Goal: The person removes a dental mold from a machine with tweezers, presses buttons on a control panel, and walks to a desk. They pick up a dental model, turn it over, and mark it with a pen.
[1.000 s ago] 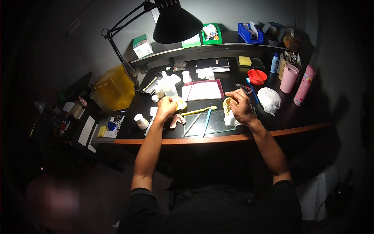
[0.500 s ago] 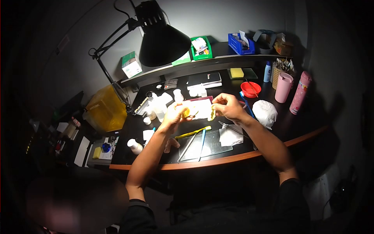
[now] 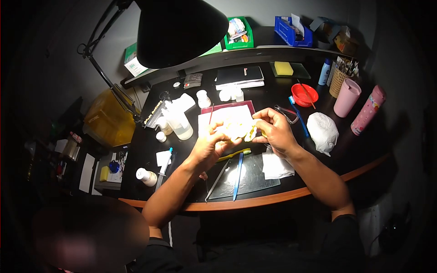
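Observation:
Under the lamp, my left hand (image 3: 210, 149) is closed around a pale yellow piece (image 3: 234, 132), washed out by glare. My right hand (image 3: 278, 135) pinches a small, bumpy yellow piece shaped like a dental arch (image 3: 250, 135). The two pieces are close together; whether they touch is hard to tell. Behind them lies a white paper sheet (image 3: 227, 111) on a dark red pad. Below the hands, a yellow toothbrush (image 3: 236, 154) lies by a glass slab (image 3: 257, 177) bearing a blue stick tool (image 3: 238, 176) and a thin grey tool (image 3: 217, 181).
A black lamp (image 3: 177, 32) hangs over the desk. Bottles (image 3: 178, 123) stand to the left, with a syringe (image 3: 164, 168) nearer. At right are a red bowl (image 3: 304, 96), a white wrapped lump (image 3: 322, 133), a pink tumbler (image 3: 347, 98) and a pink flask (image 3: 368, 110).
The hands have come together, bringing the arch-shaped piece beside the left hand's piece. The head view has shifted, so the lamp looks larger and the desk closer.

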The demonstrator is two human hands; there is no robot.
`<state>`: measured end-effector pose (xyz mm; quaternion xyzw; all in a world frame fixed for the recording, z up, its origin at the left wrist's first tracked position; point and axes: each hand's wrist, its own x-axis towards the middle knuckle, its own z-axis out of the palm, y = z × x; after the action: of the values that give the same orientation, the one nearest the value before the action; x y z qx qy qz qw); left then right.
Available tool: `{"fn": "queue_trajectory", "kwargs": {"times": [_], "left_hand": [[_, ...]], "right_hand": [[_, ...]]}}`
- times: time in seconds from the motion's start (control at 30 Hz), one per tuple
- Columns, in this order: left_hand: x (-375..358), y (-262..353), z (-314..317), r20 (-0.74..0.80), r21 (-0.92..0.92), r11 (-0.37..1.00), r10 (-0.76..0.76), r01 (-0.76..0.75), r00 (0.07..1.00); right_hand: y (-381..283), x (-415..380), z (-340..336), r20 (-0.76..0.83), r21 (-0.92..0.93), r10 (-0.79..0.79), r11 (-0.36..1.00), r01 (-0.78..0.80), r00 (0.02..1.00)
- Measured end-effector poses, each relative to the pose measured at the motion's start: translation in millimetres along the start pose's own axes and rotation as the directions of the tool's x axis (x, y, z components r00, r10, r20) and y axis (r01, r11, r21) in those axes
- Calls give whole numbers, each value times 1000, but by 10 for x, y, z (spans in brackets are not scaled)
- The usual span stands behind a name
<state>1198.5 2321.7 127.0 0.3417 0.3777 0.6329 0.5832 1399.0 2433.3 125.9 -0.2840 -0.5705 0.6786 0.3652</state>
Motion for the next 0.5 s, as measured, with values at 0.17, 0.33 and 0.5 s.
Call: {"fn": "queue_trajectory", "kwargs": {"times": [0.17,0.33,0.5], "left_hand": [[-105,9,-2,-8,-91,989,-119,118,993],[-120,-38,-8,34,-227,964,-131,136,991],[-100,-61,-26,-13,-196,974,-121,116,993]], "right_hand": [[45,-101,26,-17,-24,38,999,-38,999],[81,-68,-1,-40,-7,80,997,-80,996],[135,-64,-49,16,180,150,972,-150,989]]}}
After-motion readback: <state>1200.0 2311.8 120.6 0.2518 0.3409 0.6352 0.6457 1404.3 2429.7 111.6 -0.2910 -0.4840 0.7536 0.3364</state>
